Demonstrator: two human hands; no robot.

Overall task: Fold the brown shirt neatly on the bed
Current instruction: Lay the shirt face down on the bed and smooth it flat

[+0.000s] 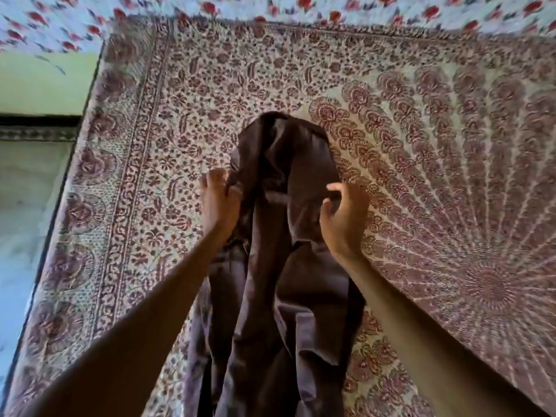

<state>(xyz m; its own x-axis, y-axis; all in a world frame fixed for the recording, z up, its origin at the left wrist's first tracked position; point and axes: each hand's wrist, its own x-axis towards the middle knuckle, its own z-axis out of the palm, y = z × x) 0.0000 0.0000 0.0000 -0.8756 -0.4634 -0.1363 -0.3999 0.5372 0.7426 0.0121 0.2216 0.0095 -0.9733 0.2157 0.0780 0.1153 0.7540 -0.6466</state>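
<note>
Brown shirt (pixel 285 236) bunched on bed (pixel 421 145), left hand (pixel 218 203), right hand (pixel 343 218) gripping it

Open bed beside the shirt
The brown shirt (pixel 288 164) lies bunched down the middle of the bed (pixel 421 139), the left grip (pixel 218 203) and right grip (pixel 346 218) holding its sides. Bare cover runs left to the bed edge and wide to the right; a flowered cloth (pixel 331 7) borders the far end.
</note>
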